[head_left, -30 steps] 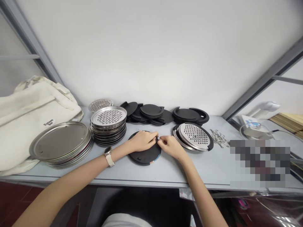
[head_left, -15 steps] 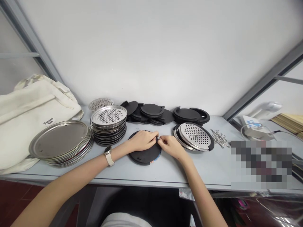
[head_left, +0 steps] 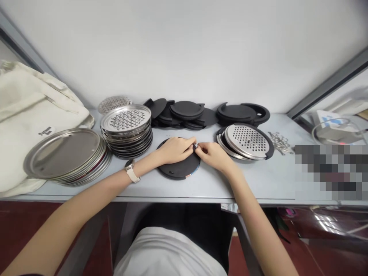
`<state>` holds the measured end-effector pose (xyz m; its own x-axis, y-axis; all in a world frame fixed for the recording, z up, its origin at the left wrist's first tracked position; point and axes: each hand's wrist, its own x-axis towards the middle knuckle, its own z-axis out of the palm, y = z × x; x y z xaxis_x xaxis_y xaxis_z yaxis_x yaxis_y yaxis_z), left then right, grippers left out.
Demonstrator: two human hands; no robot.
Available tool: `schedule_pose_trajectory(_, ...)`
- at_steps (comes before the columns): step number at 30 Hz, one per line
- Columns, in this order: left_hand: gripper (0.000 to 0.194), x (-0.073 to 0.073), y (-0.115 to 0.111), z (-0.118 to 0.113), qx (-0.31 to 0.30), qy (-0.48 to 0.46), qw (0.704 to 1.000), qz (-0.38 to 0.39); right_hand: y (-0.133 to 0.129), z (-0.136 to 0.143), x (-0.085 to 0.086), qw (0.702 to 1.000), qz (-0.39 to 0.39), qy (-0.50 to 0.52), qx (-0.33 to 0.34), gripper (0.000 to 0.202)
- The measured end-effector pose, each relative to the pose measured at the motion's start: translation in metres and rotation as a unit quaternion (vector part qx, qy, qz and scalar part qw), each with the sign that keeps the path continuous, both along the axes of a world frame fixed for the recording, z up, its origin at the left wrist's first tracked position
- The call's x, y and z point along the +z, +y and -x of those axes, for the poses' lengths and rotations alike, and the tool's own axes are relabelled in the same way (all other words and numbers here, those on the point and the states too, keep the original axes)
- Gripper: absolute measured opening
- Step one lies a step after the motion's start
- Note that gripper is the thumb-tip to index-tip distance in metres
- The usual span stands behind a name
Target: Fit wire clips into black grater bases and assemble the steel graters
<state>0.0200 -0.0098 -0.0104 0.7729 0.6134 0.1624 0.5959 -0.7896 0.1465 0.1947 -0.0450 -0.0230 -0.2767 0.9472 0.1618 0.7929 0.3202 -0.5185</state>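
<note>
A flat black round disc (head_left: pixel 179 170) lies on the table in front of me, with a small dark peg near its front and a strip of coloured marking on its front right rim. My left hand (head_left: pixel 177 149) rests over the disc's back part, fingers bent and closed at its back right edge. There a small shiny metal piece (head_left: pixel 195 146) shows between my fingertips. From the right, my right hand (head_left: pixel 212 155) pinches at that same piece, thumb and forefinger together. My fingers hide how the piece sits against the disc.
Left stand a stack of round metal plates (head_left: pixel 64 153) and a stack of perforated grater discs (head_left: pixel 126 119). Black round parts (head_left: pixel 186 110) line the wall. Right are grater discs in black rims (head_left: pixel 248 141) and a pile of small metal clips (head_left: pixel 281 143). A cream bag (head_left: pixel 37 99) leans at far left.
My view has tipped downward, so the table and everything on it sit higher in the picture. Both hands stay at the disc's edge around the small metal piece, with little visible movement.
</note>
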Motion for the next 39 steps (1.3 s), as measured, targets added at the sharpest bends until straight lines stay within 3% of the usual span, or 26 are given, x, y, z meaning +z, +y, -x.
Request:
schedule_pose_trajectory(17, 0.02, 0.0, 0.004, -0.003, -0.007, -0.005, 1.0, 0.021, -0.003, -0.01, 0.004, 0.998, 0.049, 0.044, 0.017, 0.026)
schedule_pose_trajectory(30, 0.012, 0.009, 0.009, -0.001, -0.048, 0.0, 0.996, 0.07, -0.004, -0.009, 0.01, 0.993, 0.11, 0.004, 0.034, 0.027)
schedule_pose_trajectory(39, 0.011, 0.01, 0.006, 0.003, -0.046, 0.01, 0.998, 0.035, 0.0, -0.004, 0.004, 0.994, 0.106, -0.018, 0.022, 0.026)
